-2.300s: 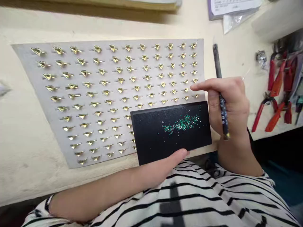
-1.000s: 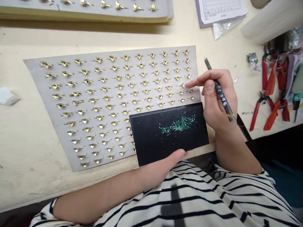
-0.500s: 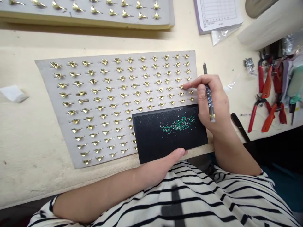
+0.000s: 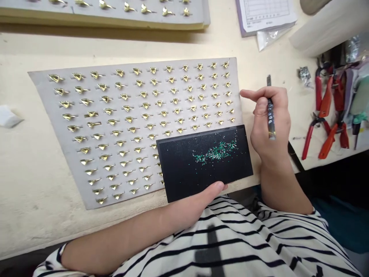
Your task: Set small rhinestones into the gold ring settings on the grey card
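My left hand (image 4: 206, 198) grips the near edge of a black ribbed tray (image 4: 178, 169), thumb on top and the other fingers hidden beneath. Small green and clear rhinestones (image 4: 219, 151) lie scattered across the tray's middle and right. A dark patterned pen-like tool (image 4: 271, 115) is held in my right hand (image 4: 272, 123), index finger stretched out to the left and thumb bent. That hand is just right of a grey board (image 4: 43, 86), apart from it. Rows of gold triangular rings (image 4: 146, 105) are set in the board, and the tray covers its lower right corner.
Another thick board (image 4: 86, 19) with gold rings lies at the far left. A pad of printed forms (image 4: 266, 15) and a small plastic bag (image 4: 271, 37) are at the back. Red-handled pliers (image 4: 309, 140) and orange-handled pliers (image 4: 328, 142) lie at the right. A white scrap (image 4: 8, 116) sits far left.
My right hand has moved right, away from the rings, with the pen-like tool; its fingertip has left the board. My left hand and the tray have hardly moved.
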`<state>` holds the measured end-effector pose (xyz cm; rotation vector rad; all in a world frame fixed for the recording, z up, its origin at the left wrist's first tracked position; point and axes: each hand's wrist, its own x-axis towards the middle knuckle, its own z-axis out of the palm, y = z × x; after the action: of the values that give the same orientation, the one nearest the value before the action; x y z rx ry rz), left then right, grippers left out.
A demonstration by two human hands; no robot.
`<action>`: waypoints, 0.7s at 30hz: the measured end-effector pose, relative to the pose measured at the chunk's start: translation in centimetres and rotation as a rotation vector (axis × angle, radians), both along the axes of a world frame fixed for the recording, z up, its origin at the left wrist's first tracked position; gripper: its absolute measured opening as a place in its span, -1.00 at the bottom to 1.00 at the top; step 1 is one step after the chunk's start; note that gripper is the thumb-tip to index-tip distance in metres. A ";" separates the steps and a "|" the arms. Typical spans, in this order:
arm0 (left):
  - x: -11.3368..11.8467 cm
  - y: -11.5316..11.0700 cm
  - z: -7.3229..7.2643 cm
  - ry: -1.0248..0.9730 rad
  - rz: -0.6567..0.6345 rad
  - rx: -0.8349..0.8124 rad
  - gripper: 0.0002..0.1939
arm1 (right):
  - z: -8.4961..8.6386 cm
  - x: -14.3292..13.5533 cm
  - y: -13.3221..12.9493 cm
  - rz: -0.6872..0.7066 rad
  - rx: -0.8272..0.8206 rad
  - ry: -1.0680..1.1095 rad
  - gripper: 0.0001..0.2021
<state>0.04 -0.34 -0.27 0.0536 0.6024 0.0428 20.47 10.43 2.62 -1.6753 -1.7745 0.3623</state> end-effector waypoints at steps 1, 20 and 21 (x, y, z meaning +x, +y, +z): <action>-0.1 0.0 -0.1 0.013 -0.005 0.004 -0.41 | -0.1 0.3 0.0 0.003 -0.024 -0.001 -0.78; -0.2 0.3 -0.1 0.026 -0.028 0.092 -0.47 | 0.4 0.4 -1.3 -0.056 -0.051 -0.116 -0.79; -0.2 0.4 0.1 0.019 -0.025 0.087 -0.47 | 0.5 0.5 -1.4 -0.048 -0.030 -0.060 -0.76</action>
<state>-0.15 0.03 -0.22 0.1465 0.6183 0.0444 20.96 9.06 3.14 -1.7639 -1.7766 0.3212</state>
